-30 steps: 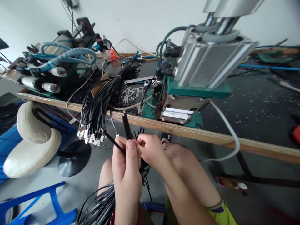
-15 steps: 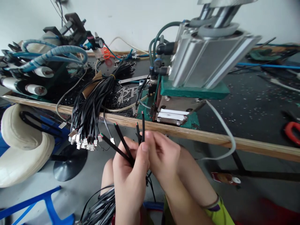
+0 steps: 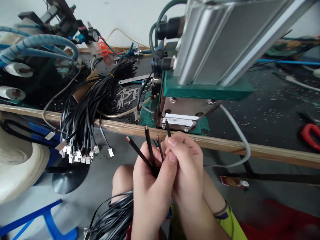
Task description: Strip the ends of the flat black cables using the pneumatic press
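Note:
My left hand (image 3: 150, 186) is closed round a few thin black cables (image 3: 147, 146) whose stripped, coloured ends fan upward. My right hand (image 3: 187, 163) sits just to the right, its thumb and fingers pinching one black cable end (image 3: 167, 128) that points up toward the metal jaw (image 3: 180, 121) of the press machine (image 3: 220, 53). More black cable trails down over my lap (image 3: 112, 220). Both hands hover just below the bench's wooden edge (image 3: 225, 145).
A tied bundle of black cables with white connectors (image 3: 82, 126) hangs over the bench edge at left. Blue hoses and another machine (image 3: 37, 46) stand at the far left. Red-handled pliers (image 3: 310, 135) lie at right. A cream cushion (image 3: 17, 166) and blue stool (image 3: 50, 220) are below.
The view has closed in on the press. Both hands rose toward its jaw, and my right hand now lifts a single cable end apart from the ones in my left hand.

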Motion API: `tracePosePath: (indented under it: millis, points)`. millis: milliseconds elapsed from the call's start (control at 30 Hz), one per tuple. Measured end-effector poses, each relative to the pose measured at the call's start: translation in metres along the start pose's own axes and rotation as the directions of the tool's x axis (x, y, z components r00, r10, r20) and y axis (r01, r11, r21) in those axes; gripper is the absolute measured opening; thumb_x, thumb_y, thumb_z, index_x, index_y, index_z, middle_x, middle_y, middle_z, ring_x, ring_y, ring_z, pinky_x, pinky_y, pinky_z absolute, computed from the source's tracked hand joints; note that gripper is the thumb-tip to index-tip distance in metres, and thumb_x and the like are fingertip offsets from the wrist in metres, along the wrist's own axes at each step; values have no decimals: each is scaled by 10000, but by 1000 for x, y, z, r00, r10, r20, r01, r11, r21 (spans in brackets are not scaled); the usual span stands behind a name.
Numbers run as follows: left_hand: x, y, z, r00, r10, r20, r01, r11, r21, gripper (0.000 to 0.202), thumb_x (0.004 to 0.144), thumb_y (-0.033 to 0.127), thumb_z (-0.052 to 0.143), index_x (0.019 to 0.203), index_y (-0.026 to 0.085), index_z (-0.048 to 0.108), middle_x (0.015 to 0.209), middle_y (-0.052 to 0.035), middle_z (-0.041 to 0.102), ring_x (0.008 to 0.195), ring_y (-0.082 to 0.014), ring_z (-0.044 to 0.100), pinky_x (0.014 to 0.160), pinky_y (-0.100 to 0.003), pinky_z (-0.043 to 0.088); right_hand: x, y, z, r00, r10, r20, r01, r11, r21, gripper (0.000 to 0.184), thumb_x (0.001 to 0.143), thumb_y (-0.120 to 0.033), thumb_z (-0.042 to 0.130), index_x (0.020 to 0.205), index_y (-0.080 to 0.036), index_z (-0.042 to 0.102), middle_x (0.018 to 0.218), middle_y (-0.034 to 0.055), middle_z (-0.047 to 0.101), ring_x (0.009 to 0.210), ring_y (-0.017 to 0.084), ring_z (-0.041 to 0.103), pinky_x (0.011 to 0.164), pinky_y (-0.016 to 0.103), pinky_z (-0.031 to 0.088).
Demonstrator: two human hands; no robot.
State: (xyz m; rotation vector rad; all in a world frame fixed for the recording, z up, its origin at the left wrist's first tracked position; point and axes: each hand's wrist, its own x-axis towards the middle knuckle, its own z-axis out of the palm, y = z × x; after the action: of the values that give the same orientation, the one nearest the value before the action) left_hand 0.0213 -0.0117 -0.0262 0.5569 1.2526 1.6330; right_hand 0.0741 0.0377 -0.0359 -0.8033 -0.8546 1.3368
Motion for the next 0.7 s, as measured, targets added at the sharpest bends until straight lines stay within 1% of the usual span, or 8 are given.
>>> tracePosePath:
  millis: [67, 133, 200, 333, 400, 500, 600, 700]
  points:
    - [-1, 0, 2, 1000, 13, 26, -12, 1000, -27, 515, 924, 584, 1000, 800, 232, 646, 761, 33, 572, 726, -141, 518, 683, -233, 488, 2, 1, -1, 1000, -22, -7, 23, 1000, 10, 409, 997, -301, 738, 669, -265, 497, 575, -59, 506, 441, 124, 448, 396, 242, 412]
    - [-1, -1, 0, 998, 15, 65, -12, 999, -39, 510, 953, 554, 985, 812, 237, 611, 764, 38, 569, 726, -141, 511, 691, -237, 488, 5, 1, -1, 997, -71, -18, 72, 997, 21, 428, 974, -261, 744, 642, -260, 474, 565, -61, 484, 458, 122, 451, 419, 245, 427]
    - [-1, -2, -2, 996, 19, 91, -15, 999, -48, 491, 986, 530, 961, 826, 240, 599, 775, 39, 572, 732, -141, 517, 701, -239, 490, 8, 1, -1, 994, -110, -13, 111, 993, 37, 449, 967, -234, 750, 623, -252, 462, 558, -65, 465, 464, 116, 438, 431, 244, 408]
    - [2, -5, -2, 997, 38, 60, -36, 999, -30, 464, 1005, 503, 948, 821, 244, 609, 782, 40, 568, 733, -140, 516, 688, -234, 485, 13, 2, 1, 996, -89, -8, 90, 995, 43, 446, 953, -238, 766, 617, -256, 473, 566, -65, 463, 458, 113, 424, 424, 261, 374]
    - [3, -5, 0, 996, 62, 69, -61, 998, -15, 405, 1043, 435, 918, 833, 250, 625, 795, 41, 584, 752, -141, 540, 716, -235, 503, 15, 3, 2, 996, -85, -15, 85, 995, 44, 460, 948, -252, 784, 613, -262, 468, 563, -67, 455, 450, 113, 408, 423, 276, 387]
    - [4, -5, 3, 985, 119, 124, -118, 993, -12, 314, 1105, 333, 843, 870, 266, 646, 829, 49, 624, 791, -137, 589, 773, -234, 530, 18, 8, 2, 990, -139, -6, 139, 986, 95, 487, 976, -257, 775, 607, -268, 457, 551, -66, 437, 445, 124, 424, 421, 290, 409]
    - [5, -5, 3, 979, 143, 144, -150, 988, 34, 298, 1127, 348, 815, 886, 275, 657, 820, 56, 635, 765, -133, 597, 740, -235, 529, 18, 11, 2, 986, -164, -25, 166, 982, 90, 483, 1004, -267, 742, 624, -277, 444, 544, -67, 413, 453, 144, 444, 421, 302, 418]
    - [6, -5, 2, 975, 165, 148, -182, 978, 106, 261, 1137, 420, 801, 940, 280, 705, 848, 44, 689, 788, -138, 658, 727, -241, 535, 17, 6, 2, 990, -138, -38, 139, 990, 22, 488, 1007, -278, 736, 628, -282, 429, 556, -54, 425, 457, 142, 424, 423, 313, 424]
